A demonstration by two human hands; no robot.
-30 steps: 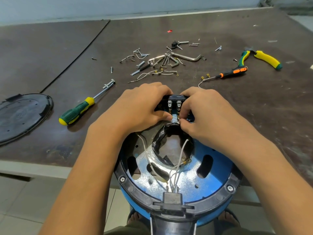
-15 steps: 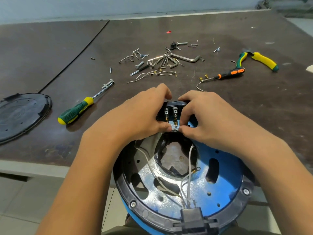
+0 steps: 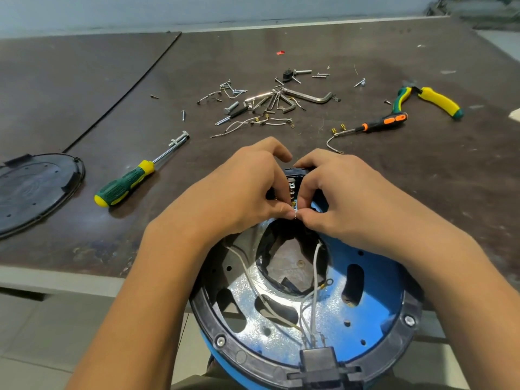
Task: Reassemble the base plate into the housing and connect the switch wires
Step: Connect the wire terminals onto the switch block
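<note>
A round blue housing (image 3: 374,308) with a black rim lies open side up against the table's near edge, partly over my lap. White wires (image 3: 315,280) run from a black connector block (image 3: 318,361) at the near rim up toward a black switch (image 3: 292,181) with metal terminals at the far rim. My left hand (image 3: 239,190) and my right hand (image 3: 337,195) meet over the switch. Both pinch a small wire end (image 3: 296,216) just below the terminals. The black round base plate (image 3: 33,190) lies apart on the table at the far left.
A green-yellow screwdriver (image 3: 126,184) lies left of my hands. Loose screws, hex keys and short wires (image 3: 261,105) are scattered farther back. An orange-handled screwdriver (image 3: 380,122) and yellow-green pliers (image 3: 430,101) lie at the right. The floor shows below the table edge.
The housing has shifted right and nearer in the view. Both hands have closed in together over the switch, fingertips now meeting on the wire end under the terminals.
</note>
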